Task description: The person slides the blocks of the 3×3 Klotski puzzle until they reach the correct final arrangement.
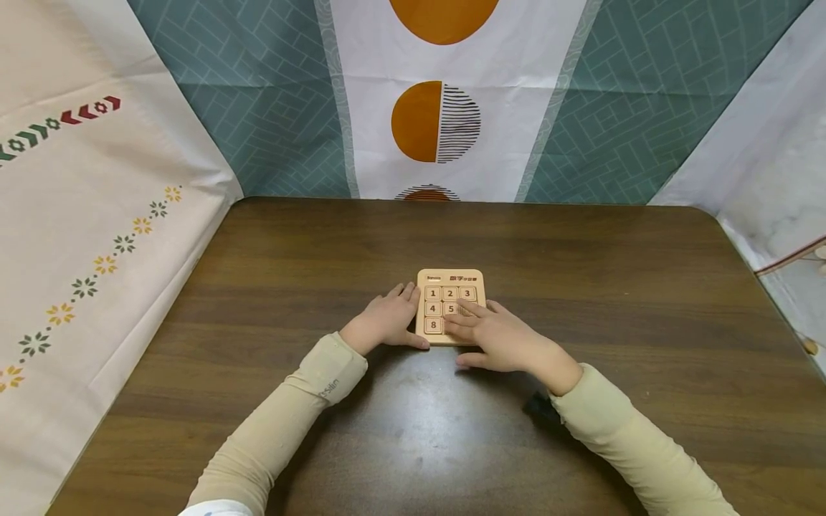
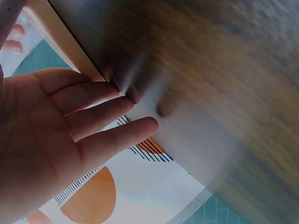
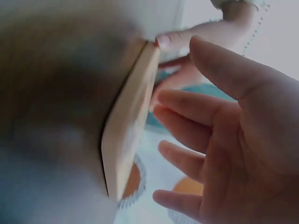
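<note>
A wooden number slide puzzle lies flat on the table. The tiles 1, 2, 3, 4, 5 and 8 show on it in the head view. My left hand rests along the board's left edge, fingers extended and thumb by the near left corner. In the left wrist view, the fingers of that left hand look straight beside the board's side. Over the board's lower right part lies my right hand, fingers spread, hiding several tile places. The right wrist view shows the right hand pinching nothing, its fingertips close to the board.
The brown wooden table extends around the board. Behind it hangs a teal and white patterned cloth; a cream embroidered cloth hangs at the left. A small dark object lies beside the right sleeve. Part of another person's hand shows at the right edge.
</note>
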